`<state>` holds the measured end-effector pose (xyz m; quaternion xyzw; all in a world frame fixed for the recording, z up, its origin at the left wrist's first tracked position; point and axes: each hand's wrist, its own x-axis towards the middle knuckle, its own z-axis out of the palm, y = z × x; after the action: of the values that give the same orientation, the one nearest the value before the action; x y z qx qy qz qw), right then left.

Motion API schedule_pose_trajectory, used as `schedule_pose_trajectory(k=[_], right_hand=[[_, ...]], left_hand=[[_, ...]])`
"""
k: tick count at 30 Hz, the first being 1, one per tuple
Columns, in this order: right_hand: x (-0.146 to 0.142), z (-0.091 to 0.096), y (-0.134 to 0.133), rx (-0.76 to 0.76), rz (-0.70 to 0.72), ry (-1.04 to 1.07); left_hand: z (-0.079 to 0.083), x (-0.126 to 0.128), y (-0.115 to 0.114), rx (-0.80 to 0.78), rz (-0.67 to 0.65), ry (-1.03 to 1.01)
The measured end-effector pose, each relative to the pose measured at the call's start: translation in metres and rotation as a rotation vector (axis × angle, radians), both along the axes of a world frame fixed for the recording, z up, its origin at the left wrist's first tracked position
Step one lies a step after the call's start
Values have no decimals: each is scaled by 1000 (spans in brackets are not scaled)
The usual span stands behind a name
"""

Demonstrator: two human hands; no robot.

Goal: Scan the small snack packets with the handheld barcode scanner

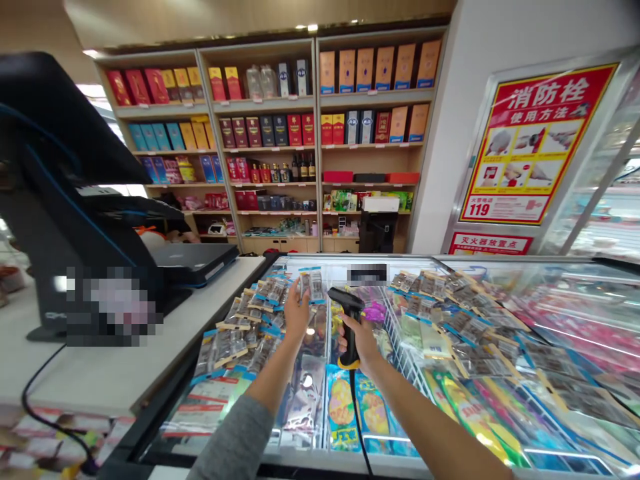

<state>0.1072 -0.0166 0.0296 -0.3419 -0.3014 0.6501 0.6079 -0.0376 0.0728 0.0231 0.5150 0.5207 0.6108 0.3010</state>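
My right hand (361, 343) is wrapped round the grip of a black and yellow barcode scanner (349, 320), whose cord hangs down toward me. The scanner's head points left. My left hand (297, 308) grips a small clear snack packet (312, 285) with blue edges, holding it up a little left of the scanner. Beside my left hand, many similar packets (250, 313) lie heaped on the freezer's glass top. Another spread of these packets (465, 320) lies to the right. What the packets contain is hard to make out.
Under the glass, the freezer holds colourful bags (360, 407) and a white wire divider (400, 347). A counter (150, 363) on the left carries a black checkout terminal (65, 200). Shelves of boxes (267, 133) stand behind, and a red fire-hydrant sign (535, 147) hangs at right.
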Motion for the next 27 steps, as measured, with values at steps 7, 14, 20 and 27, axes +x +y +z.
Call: schedule_pose_trajectory(k=[7, 14, 20, 27], right_hand=[[-90, 33, 32, -35, 190, 130], [-149, 21, 47, -152, 133, 66], [-134, 4, 49, -141, -48, 7], [-112, 9, 48, -196, -6, -60]], left_hand=[[46, -137, 0, -13, 348, 378], [25, -156, -4, -203, 147, 926], [13, -119, 0, -183, 122, 1268], [13, -112, 3, -157, 91, 1328]])
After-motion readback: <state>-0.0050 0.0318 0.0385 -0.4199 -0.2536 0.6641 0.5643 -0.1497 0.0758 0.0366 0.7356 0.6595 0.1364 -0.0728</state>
